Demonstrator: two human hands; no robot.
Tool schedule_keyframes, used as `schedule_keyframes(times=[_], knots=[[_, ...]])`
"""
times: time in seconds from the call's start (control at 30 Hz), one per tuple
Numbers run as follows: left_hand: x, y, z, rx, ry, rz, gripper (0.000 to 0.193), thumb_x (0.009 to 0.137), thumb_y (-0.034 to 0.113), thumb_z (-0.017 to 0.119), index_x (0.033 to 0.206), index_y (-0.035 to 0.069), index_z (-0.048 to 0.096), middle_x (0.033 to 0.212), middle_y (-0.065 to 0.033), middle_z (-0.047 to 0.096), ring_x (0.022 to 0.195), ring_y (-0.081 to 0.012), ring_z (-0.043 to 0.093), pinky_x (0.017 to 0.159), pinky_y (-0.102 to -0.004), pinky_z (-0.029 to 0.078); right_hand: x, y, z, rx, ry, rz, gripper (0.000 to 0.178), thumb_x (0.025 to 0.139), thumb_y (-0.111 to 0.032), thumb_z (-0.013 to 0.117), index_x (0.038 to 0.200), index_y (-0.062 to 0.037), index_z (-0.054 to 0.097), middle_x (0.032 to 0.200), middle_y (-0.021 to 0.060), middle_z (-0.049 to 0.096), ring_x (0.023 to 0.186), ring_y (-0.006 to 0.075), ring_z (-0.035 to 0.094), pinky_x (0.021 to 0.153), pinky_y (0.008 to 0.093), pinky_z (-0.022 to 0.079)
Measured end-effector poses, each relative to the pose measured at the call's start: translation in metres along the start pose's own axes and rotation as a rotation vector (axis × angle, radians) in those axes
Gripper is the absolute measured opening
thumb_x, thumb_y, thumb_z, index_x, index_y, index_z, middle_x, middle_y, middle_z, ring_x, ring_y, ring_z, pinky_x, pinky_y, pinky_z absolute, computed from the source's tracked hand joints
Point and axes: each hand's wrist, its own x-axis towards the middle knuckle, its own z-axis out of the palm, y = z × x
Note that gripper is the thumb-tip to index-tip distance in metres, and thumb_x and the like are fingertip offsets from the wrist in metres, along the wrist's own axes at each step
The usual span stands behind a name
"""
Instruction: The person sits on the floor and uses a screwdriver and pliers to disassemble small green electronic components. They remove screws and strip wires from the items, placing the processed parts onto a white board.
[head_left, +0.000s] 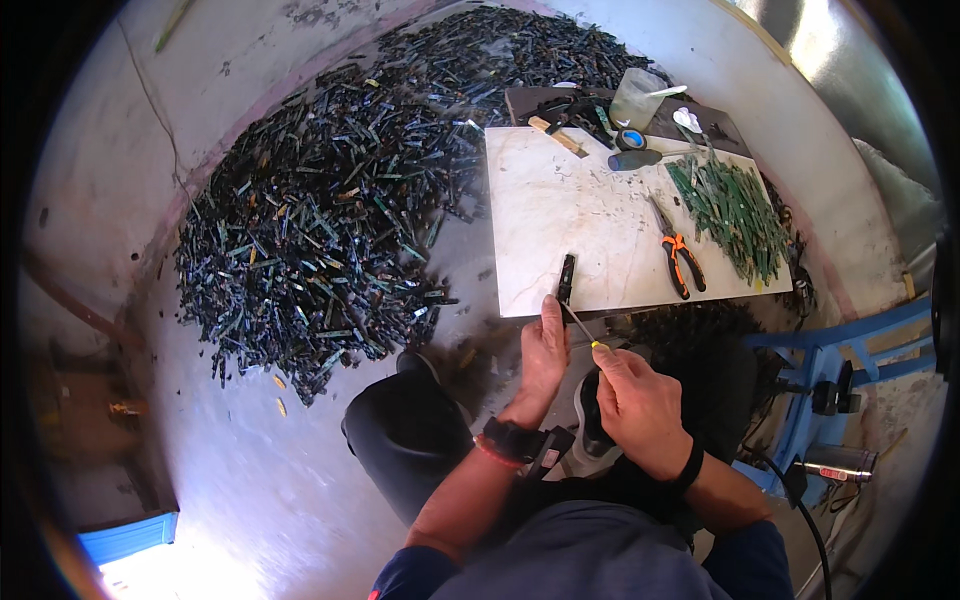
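Observation:
My left hand (543, 352) pinches a short black strip (567, 276) at the near edge of a white board (530, 215). My right hand (642, 412) is closed round a thin screwdriver (580, 325); its handle is mostly hidden, with a yellow end showing. The metal shaft points up and left, its tip at the strip beside my left thumb. Whether it touches the strip, I cannot tell. Pliers (676, 255) with orange and black handles lie on the board, right of the strip. Beyond them, a heap of green strips (735, 215) covers the board's right side.
A large heap of dark strips (320, 220) spreads over the floor at left and far. Along the board's far side are a dark-handled screwdriver (636, 160), a tape roll (630, 139), a wooden piece (560, 138) and a cloudy cup (634, 100). A blue chair (815, 385) stands right, near a metal flask (842, 462).

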Motion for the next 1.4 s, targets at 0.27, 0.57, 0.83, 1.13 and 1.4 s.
schedule_keyframes(times=[0.27, 0.57, 0.83, 1.13, 1.4], knots=[[0.002, -0.001, -0.001, -0.003, -0.02, -0.023, 0.064, 0.096, 0.057, 0.034, 0.052, 0.011, 0.035, 0.047, 0.0021, 0.036, 0.04, -0.0086, 0.033, 0.038, -0.0264, 0.026, 0.001, -0.009, 0.003, -0.043, 0.049, 0.008, 0.035, 0.075, -0.003, 0.062, 0.11, -0.0037, 0.062, 0.087, 0.012, 0.063, 0.061, 0.0299, 0.06, 0.051, 0.0382, 0.047], [0.0, 0.008, 0.0, -0.121, -0.015, -0.108, 0.061, 0.096, 0.055, 0.036, 0.053, 0.012, 0.036, 0.048, 0.0038, 0.033, 0.039, -0.0075, 0.027, 0.037, -0.0255, 0.021, 0.004, -0.013, 0.018, -0.06, 0.087, 0.079, 0.033, 0.074, -0.003, 0.063, 0.107, -0.005, 0.063, 0.084, 0.0102, 0.062, 0.06, 0.0297, 0.06, 0.051, 0.038, 0.047], [0.002, 0.006, 0.006, -0.12, 0.044, -0.053, 0.06, 0.097, 0.054, 0.036, 0.054, 0.011, 0.037, 0.048, 0.0031, 0.033, 0.039, -0.0083, 0.028, 0.037, -0.0261, 0.021, -0.002, -0.014, 0.032, -0.008, 0.178, 0.117, 0.036, 0.074, -0.003, 0.063, 0.11, -0.0069, 0.063, 0.082, 0.0104, 0.063, 0.064, 0.0296, 0.061, 0.055, 0.0378, 0.048], [0.003, 0.003, -0.001, -0.048, -0.024, -0.036, 0.061, 0.098, 0.051, 0.036, 0.053, 0.011, 0.037, 0.048, 0.0024, 0.034, 0.04, -0.0087, 0.029, 0.038, -0.0266, 0.022, 0.002, -0.017, 0.031, 0.057, 0.171, 0.224, 0.029, 0.075, -0.003, 0.061, 0.104, -0.0073, 0.064, 0.074, 0.0097, 0.063, 0.065, 0.0314, 0.061, 0.055, 0.0416, 0.048], [0.003, 0.002, 0.004, -0.09, -0.002, -0.032, 0.059, 0.097, 0.055, 0.037, 0.057, 0.011, 0.038, 0.05, 0.0036, 0.034, 0.041, -0.0076, 0.027, 0.039, -0.0257, 0.021, 0.001, -0.004, 0.05, 0.373, 0.331, 0.278, 0.021, 0.081, 0.0, 0.061, 0.101, -0.0017, 0.063, 0.082, 0.0163, 0.064, 0.069, 0.0311, 0.064, 0.06, 0.0329, 0.05]])
